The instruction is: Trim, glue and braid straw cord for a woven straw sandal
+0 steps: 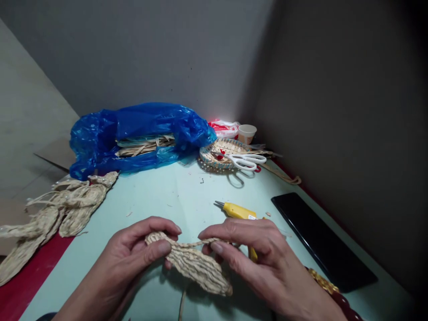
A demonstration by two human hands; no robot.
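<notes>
Between my two hands is a flat oval piece of coiled, braided straw [199, 265] in a pale tan colour. My left hand [140, 249] pinches its upper left end between thumb and fingers. A thin straw braid [190, 244] runs from there to the right, slightly apart from the oval's upper edge. My right hand [247, 252] pinches that braid between thumb and fingertips. Just behind my right hand lies a yellow-handled glue gun or similar tool [239, 210], its dark tip pointing left and its lower part covered by the hand.
A blue plastic bag [147, 117] holding straw strips [147, 145] stands at the back. Right of it are a woven basket [209, 156], white-handled scissors [247, 161] and a paper cup [246, 132]. Several braided pieces [78, 200] lie left; a black flat device [321, 240] lies right.
</notes>
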